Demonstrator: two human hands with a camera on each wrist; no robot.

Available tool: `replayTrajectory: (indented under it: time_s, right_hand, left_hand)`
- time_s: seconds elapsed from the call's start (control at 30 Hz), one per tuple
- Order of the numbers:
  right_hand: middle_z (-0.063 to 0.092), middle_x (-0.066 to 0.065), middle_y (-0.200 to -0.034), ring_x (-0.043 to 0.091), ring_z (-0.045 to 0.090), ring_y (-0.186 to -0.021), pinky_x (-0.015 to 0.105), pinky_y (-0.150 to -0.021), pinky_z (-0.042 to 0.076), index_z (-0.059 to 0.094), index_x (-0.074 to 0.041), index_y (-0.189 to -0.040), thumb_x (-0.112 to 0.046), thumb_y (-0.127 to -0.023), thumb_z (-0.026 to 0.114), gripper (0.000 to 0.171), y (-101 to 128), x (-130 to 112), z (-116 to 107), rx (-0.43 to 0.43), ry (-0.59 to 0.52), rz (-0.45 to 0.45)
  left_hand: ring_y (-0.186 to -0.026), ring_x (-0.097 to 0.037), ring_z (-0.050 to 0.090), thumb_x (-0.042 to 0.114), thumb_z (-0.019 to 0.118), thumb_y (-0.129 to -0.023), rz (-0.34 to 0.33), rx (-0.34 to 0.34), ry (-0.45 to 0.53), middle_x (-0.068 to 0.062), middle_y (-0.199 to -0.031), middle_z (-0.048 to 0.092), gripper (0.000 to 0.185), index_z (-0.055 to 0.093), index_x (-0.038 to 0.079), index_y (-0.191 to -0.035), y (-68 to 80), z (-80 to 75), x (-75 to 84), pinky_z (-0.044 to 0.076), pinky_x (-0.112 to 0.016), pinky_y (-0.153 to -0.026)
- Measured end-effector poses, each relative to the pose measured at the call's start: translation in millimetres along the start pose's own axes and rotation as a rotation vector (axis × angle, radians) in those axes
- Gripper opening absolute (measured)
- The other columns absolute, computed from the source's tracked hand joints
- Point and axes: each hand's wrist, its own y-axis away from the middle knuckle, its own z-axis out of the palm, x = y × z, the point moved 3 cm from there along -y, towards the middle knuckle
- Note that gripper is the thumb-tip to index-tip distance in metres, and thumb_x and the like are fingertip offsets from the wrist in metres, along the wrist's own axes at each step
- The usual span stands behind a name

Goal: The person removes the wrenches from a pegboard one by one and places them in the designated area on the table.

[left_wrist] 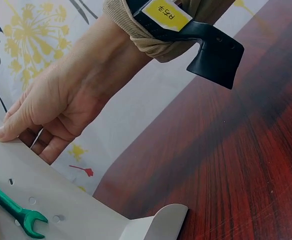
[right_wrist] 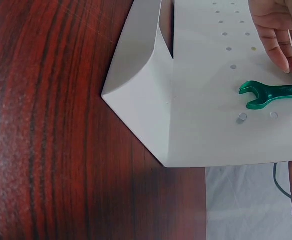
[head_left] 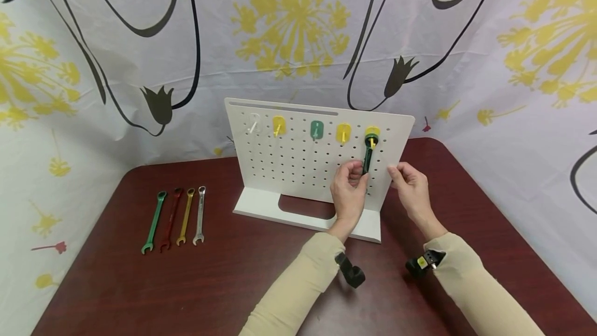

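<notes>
A dark green combination wrench [head_left: 368,158] hangs by its ring end on the rightmost yellow hook [head_left: 373,131] of a white pegboard [head_left: 289,165]. My left hand [head_left: 349,191] pinches the wrench's shank, thumb and fingers on either side. In the right wrist view, the wrench's open end [right_wrist: 256,95] points toward the board's foot, with the left hand's other fingers [right_wrist: 278,50] loosely bent beside it. My right hand [head_left: 412,191] grips the board's right edge. In the left wrist view, the right thumb [left_wrist: 8,131] lies on the front face and the fingers are behind.
Four more hooks run along the board's top: clear [head_left: 254,123], yellow [head_left: 279,126], green [head_left: 317,129] and yellow [head_left: 343,133]. On the dark red table [head_left: 163,294] at left lie green [head_left: 155,222], red [head_left: 171,219], gold [head_left: 186,217] and silver [head_left: 200,215] wrenches. A patterned cloth hangs behind.
</notes>
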Motion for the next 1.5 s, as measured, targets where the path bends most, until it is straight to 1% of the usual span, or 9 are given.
replayTrajectory:
  time_s: [0.17, 0.4, 0.63, 0.73, 0.87, 1.03, 1.17, 1.33, 1.5]
  right_hand:
    - [0.059, -0.009, -0.069, -0.003, 0.053, -0.061, 0.011, -0.058, 0.050, 0.058, 0.014, -0.085, -0.003, -0.093, 0.056, 0.019, 0.4, 0.3, 0.2, -0.004, -0.006, -0.001]
    - [0.059, -0.008, -0.069, -0.005, 0.050, -0.060, 0.013, -0.058, 0.051, 0.059, 0.014, -0.086, -0.003, -0.092, 0.057, 0.019, -0.4, 0.5, -0.2, -0.004, 0.013, -0.011]
    - [0.059, -0.006, -0.069, 0.001, 0.052, -0.060, 0.014, -0.059, 0.052, 0.060, 0.014, -0.086, -0.004, -0.093, 0.057, 0.019, -0.8, 0.4, -0.1, -0.008, 0.013, -0.006]
    - [0.059, -0.005, -0.069, 0.001, 0.052, -0.060, 0.013, -0.059, 0.051, 0.060, 0.014, -0.086, -0.004, -0.093, 0.057, 0.019, -0.9, 0.3, -0.1, -0.010, 0.013, -0.009]
    - [0.060, -0.008, -0.070, -0.001, 0.053, -0.061, 0.011, -0.059, 0.050, 0.059, 0.014, -0.086, -0.003, -0.093, 0.056, 0.019, -0.7, 0.1, 0.0, -0.011, 0.000, -0.008]
    - [0.059, -0.008, -0.069, -0.005, 0.050, -0.059, 0.009, -0.058, 0.049, 0.059, 0.014, -0.086, -0.002, -0.093, 0.056, 0.018, -0.3, 0.0, -0.1, -0.007, -0.002, -0.008]
    - [0.059, -0.009, -0.069, -0.005, 0.050, -0.060, 0.009, -0.058, 0.048, 0.059, 0.014, -0.086, -0.003, -0.093, 0.056, 0.019, 0.0, 0.2, -0.1, -0.005, 0.001, -0.002]
    - [0.059, -0.011, -0.069, -0.004, 0.051, -0.060, 0.009, -0.058, 0.049, 0.058, 0.015, -0.085, -0.003, -0.093, 0.056, 0.019, 0.1, 0.4, 0.0, 0.000, -0.010, 0.003]
    - [0.058, -0.010, -0.068, -0.005, 0.050, -0.059, 0.009, -0.057, 0.049, 0.059, 0.015, -0.085, -0.002, -0.092, 0.056, 0.019, -0.1, 0.4, 0.0, 0.002, -0.014, -0.003]
  left_hand:
    - [-0.077, -0.014, 0.063, 0.004, 0.074, -0.078, 0.005, 0.004, -0.032, -0.005, -0.088, 0.065, 0.023, 0.064, 0.008, -0.099, 0.7, 0.3, -0.4, 0.051, -0.014, -0.068]
    - [-0.076, -0.014, 0.063, 0.004, 0.073, -0.078, 0.022, 0.007, -0.050, -0.004, -0.087, 0.066, 0.022, 0.065, 0.008, -0.098, 1.2, 0.7, 0.2, 0.051, -0.014, -0.067]
    - [-0.076, -0.013, 0.063, 0.005, 0.073, -0.078, 0.024, 0.008, -0.055, -0.004, -0.087, 0.066, 0.020, 0.065, 0.008, -0.097, 1.4, 1.2, 0.8, 0.050, -0.014, -0.066]
    - [-0.075, -0.013, 0.064, 0.005, 0.073, -0.078, 0.024, 0.007, -0.054, -0.004, -0.086, 0.066, 0.020, 0.065, 0.008, -0.096, 1.1, 1.4, 0.5, 0.050, -0.014, -0.066]
    - [-0.075, -0.013, 0.064, 0.005, 0.074, -0.078, 0.022, 0.006, -0.052, -0.004, -0.086, 0.066, 0.020, 0.065, 0.009, -0.096, 1.2, 1.1, 0.5, 0.050, -0.015, -0.066]
    - [-0.078, -0.013, 0.064, 0.005, 0.074, -0.078, 0.019, 0.006, -0.054, -0.003, -0.086, 0.066, 0.020, 0.065, 0.009, -0.095, 1.6, 1.1, 1.6, 0.051, -0.017, -0.066]
    - [-0.078, -0.013, 0.064, 0.004, 0.074, -0.077, 0.014, 0.005, -0.040, -0.004, -0.086, 0.066, 0.020, 0.065, 0.008, -0.094, 1.6, 1.0, 2.5, 0.053, -0.017, -0.067]
    - [-0.075, -0.014, 0.065, 0.002, 0.074, -0.077, 0.013, -0.003, -0.016, -0.005, -0.086, 0.066, 0.020, 0.064, 0.007, -0.094, 2.0, 0.8, 3.2, 0.053, -0.020, -0.065]
    - [-0.075, -0.013, 0.065, 0.001, 0.073, -0.078, -0.002, -0.023, 0.014, -0.006, -0.087, 0.067, 0.021, 0.064, 0.006, -0.095, 2.0, 1.6, 2.6, 0.052, -0.017, -0.064]
